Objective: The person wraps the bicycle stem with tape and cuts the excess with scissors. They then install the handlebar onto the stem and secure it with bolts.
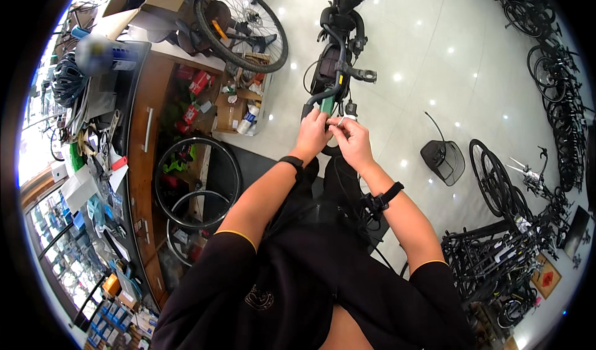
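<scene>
Both my hands meet beside the handlebar [340, 58] of a bicycle with a green frame tube [326, 104]. My left hand [313, 134] is closed, its fingertips pressed together against the bike near the green tube. Close by on its right, my right hand [352, 142] pinches with thumb and forefinger. A small pale sliver shows at those fingertips, too small to name. What the left fingers hold, if anything, is hidden. A dark bag [327, 67] hangs by the handlebar.
A loose wheel [282, 45] leans beside a tray of parts [231, 111] at the far left. Wheel rims [236, 176] rest against a wooden cabinet [141, 95]. On the right floor lies a dark basket-like object [442, 157], with several bicycles [496, 250] beyond.
</scene>
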The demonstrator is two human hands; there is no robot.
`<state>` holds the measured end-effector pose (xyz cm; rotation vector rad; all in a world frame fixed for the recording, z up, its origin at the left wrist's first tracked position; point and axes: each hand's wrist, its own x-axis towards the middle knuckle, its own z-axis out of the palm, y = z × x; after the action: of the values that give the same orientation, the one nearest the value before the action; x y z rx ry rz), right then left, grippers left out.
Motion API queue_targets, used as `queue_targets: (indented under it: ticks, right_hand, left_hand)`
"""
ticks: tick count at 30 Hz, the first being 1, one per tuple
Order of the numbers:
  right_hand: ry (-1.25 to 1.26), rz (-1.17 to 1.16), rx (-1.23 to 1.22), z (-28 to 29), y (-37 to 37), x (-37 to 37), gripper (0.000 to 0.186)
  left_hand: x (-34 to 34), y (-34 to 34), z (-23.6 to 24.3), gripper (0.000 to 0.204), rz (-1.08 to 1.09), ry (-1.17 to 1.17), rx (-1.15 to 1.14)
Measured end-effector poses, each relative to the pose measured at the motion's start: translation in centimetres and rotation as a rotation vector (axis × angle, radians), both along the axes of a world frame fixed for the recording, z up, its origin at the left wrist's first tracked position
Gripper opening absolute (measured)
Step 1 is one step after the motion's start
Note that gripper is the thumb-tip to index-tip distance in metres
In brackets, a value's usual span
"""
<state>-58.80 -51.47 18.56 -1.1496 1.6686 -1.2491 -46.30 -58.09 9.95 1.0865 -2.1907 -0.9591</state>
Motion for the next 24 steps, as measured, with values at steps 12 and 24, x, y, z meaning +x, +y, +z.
queue_targets:
  ticks: [12, 24]
  right_hand:
    - [0.181, 0.095, -0.109, 0.8, 0.7, -0.1, 0.012]
    - [0.122, -0.012, 0.041, 1.0, -0.4, -0.9, 0.009]
  left_hand:
    - [-0.1, 0.1, 0.3, 0.032, 0.016, -0.034, -0.031]
    - [-0.7, 0.8, 0.5, 0.031, 0.136, -0.043, 0.245]
